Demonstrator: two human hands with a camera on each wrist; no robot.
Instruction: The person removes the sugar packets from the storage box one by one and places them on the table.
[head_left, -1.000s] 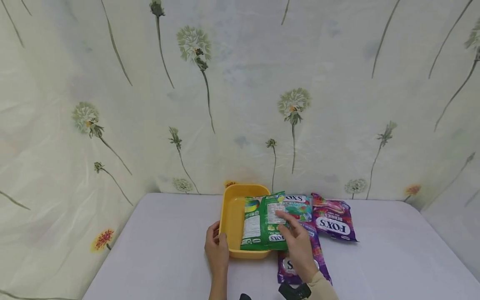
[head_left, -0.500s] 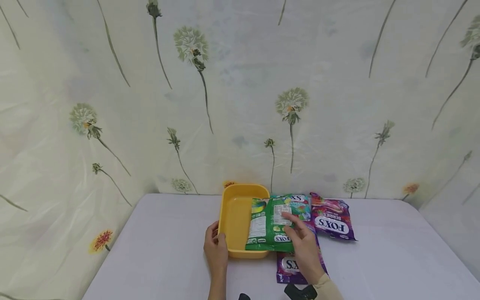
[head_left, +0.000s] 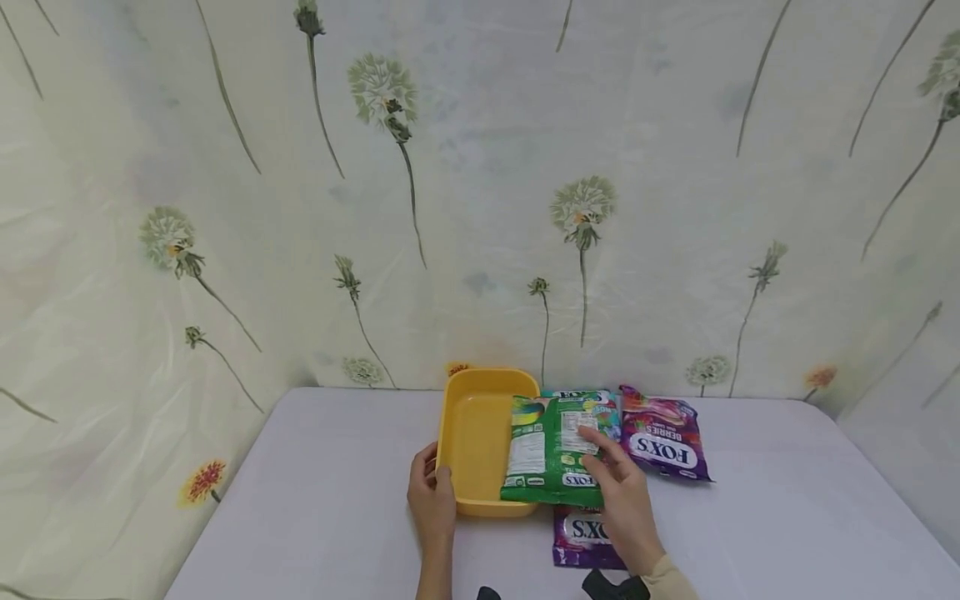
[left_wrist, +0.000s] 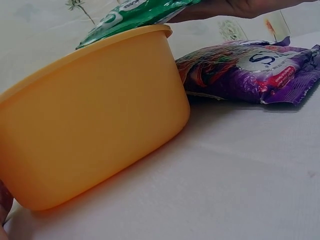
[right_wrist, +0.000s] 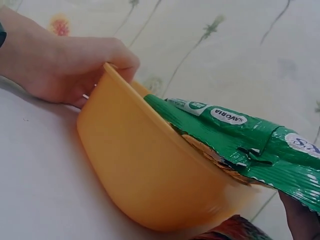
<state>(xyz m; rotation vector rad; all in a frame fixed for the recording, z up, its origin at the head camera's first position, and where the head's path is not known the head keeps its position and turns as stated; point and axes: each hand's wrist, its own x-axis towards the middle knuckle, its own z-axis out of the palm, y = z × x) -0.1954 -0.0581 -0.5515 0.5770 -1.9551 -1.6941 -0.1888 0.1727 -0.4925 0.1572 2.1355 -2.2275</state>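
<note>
My left hand (head_left: 432,498) grips the left wall of a yellow plastic tub (head_left: 472,442), thumb at the rim. My right hand (head_left: 624,496) holds a green Fox's candy bag (head_left: 551,454) by its right side, fingers on its upper face. In the right wrist view the green bag (right_wrist: 225,125) lies slanted across the tub's rim, part inside and part sticking out. A purple Fox's candy bag (head_left: 585,533) lies just right of the tub, partly hidden under the green bag and my right hand.
A teal Fox's bag (head_left: 609,408) lies behind the green one, mostly covered. To its right is another purple bag, marked Berries (head_left: 667,437). All rest on a white-covered table (head_left: 337,500) against a dandelion-print backdrop (head_left: 480,208).
My right hand and the green bag have shifted to the right, uncovering more of the tub's inside and covering more of the teal bag. My left hand stays on the tub.
</note>
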